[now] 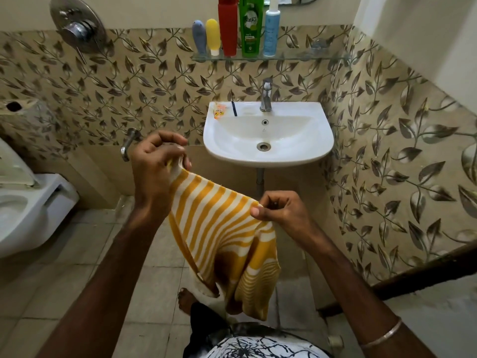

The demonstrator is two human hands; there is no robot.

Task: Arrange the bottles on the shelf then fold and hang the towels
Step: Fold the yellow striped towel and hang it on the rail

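A yellow and white striped towel point(219, 228) hangs between my two hands in front of the sink. My left hand point(157, 166) pinches its upper left corner; my right hand point(281, 210) pinches the upper right edge, lower down. The cloth sags and folds below them. On the glass shelf point(304, 56) above the sink stand several bottles in a row: a grey-blue tube point(199, 37), a yellow tube point(213, 36), a red bottle point(227, 27), a green bottle point(251, 27) and a light blue bottle point(271, 29).
A white wall sink point(320, 146) with a chrome tap point(266, 95) is straight ahead. A white toilet point(28, 202) stands at the left. A shower valve point(77, 29) and a wall spout point(129, 146) are on the tiled wall. The floor is tiled.
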